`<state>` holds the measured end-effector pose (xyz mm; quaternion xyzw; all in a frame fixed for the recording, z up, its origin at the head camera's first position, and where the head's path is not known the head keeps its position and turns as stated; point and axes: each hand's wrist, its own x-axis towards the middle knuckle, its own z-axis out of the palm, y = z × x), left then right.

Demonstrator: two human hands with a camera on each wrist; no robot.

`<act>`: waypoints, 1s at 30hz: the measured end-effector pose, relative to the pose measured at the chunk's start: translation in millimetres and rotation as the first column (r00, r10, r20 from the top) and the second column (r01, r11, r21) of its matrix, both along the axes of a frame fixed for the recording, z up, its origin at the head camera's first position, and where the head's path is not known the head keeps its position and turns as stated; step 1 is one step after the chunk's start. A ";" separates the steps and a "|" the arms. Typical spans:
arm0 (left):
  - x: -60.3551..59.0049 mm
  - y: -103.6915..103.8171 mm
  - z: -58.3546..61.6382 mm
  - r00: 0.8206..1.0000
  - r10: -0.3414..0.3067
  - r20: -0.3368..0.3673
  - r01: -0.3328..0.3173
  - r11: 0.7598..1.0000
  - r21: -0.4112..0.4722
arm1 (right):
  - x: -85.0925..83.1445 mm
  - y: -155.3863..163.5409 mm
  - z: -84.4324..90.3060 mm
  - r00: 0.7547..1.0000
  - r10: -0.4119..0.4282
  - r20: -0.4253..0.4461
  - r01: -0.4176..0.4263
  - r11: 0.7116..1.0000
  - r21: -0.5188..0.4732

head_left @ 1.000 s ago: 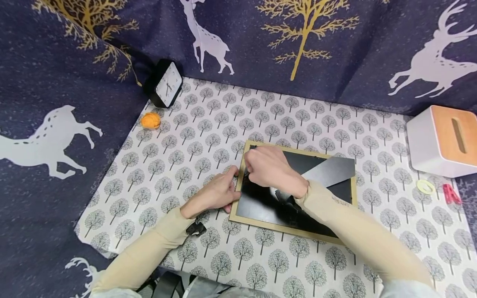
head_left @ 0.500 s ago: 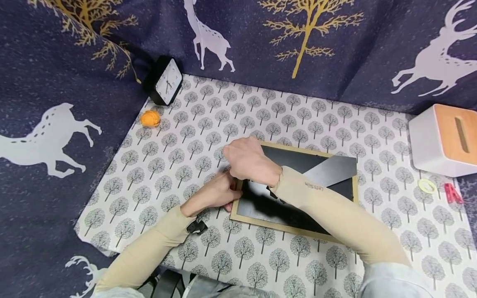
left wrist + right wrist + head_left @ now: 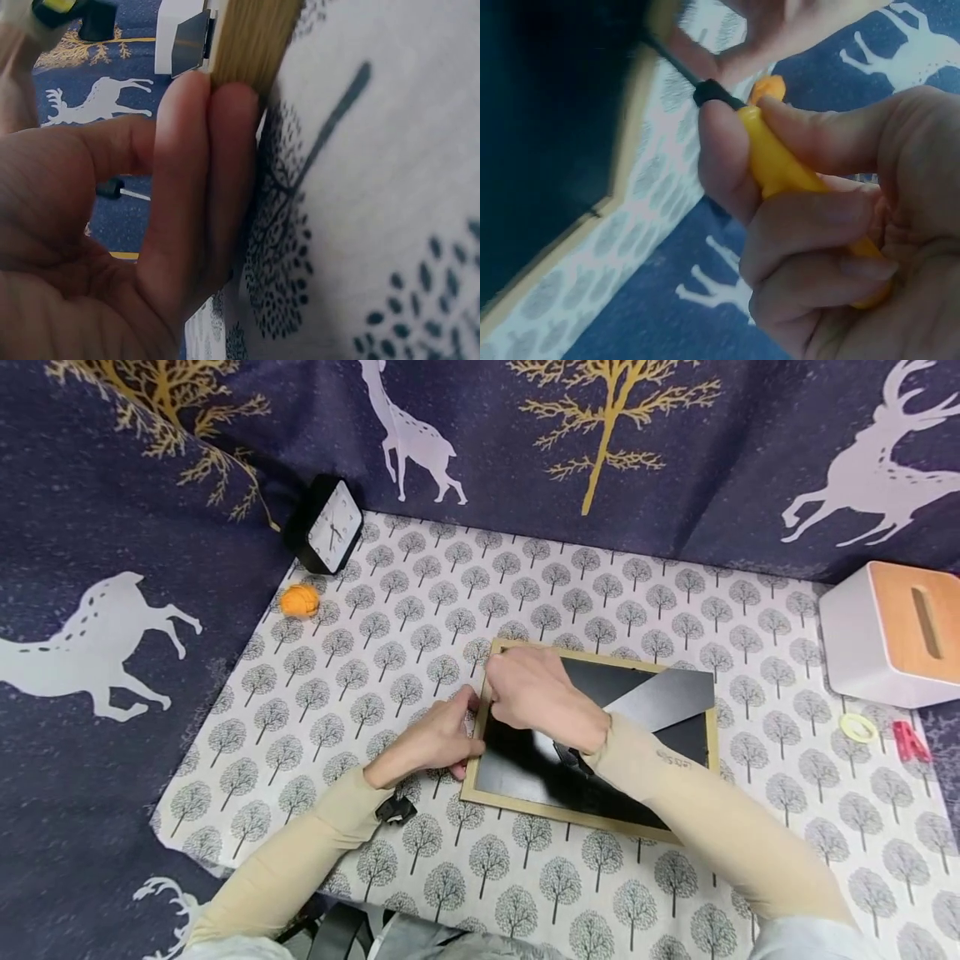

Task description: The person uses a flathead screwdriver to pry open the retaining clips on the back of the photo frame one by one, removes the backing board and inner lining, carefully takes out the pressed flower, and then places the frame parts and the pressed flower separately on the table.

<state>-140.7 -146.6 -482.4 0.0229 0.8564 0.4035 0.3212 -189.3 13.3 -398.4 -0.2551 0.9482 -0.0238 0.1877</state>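
Observation:
A wood-edged picture frame (image 3: 570,818) lies back side up on the table, showing a black backing board (image 3: 525,777) and a grey stand leg (image 3: 667,700). My right hand (image 3: 536,689), above its upper left part, grips a screwdriver with a yellow handle (image 3: 776,157) and dark collar. The shaft (image 3: 676,60) points to the inner edge of the frame's border. At the frame's left side, my left hand (image 3: 435,739) presses its fingertips (image 3: 232,97) against the outer wood edge, fingers nearly straight. The right hand hides the screwdriver from the head view.
A black clock (image 3: 326,524) and an orange ball-like thing (image 3: 299,601) are at the back left. To the right stand a white tissue box with a wooden lid (image 3: 918,620), a pale yellow ring (image 3: 858,727) and a red letter A (image 3: 911,741).
My right hand swung left beyond the frame's edge half a second ago, and is now back over the frame's upper left. The left hand has stayed at the frame's side.

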 end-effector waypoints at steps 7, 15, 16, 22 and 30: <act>-2.2 -0.8 0.6 1.000 0.016 0.021 -0.015 1.000 -0.027 | 8.0 15.0 -7.3 0.999 0.005 -0.035 -0.007 0.998 -0.064; -1.1 2.1 3.5 0.999 0.014 0.037 -0.014 1.000 -0.001 | 21.9 8.2 -7.6 0.987 0.072 -0.142 -0.070 0.997 0.018; -1.1 2.5 4.0 0.999 0.012 0.035 -0.012 1.000 -0.002 | 23.6 8.5 -7.2 0.985 0.072 -0.155 -0.071 0.997 0.017; -2.6 2.8 5.0 1.000 0.022 0.022 -0.021 1.000 -0.021 | 27.2 14.1 8.6 0.982 0.024 -0.186 -0.029 0.999 -0.024; -2.8 1.2 2.1 0.999 0.007 0.032 -0.005 0.999 -0.054 | 37.6 57.6 7.4 0.988 -0.078 -0.133 0.042 0.966 -0.253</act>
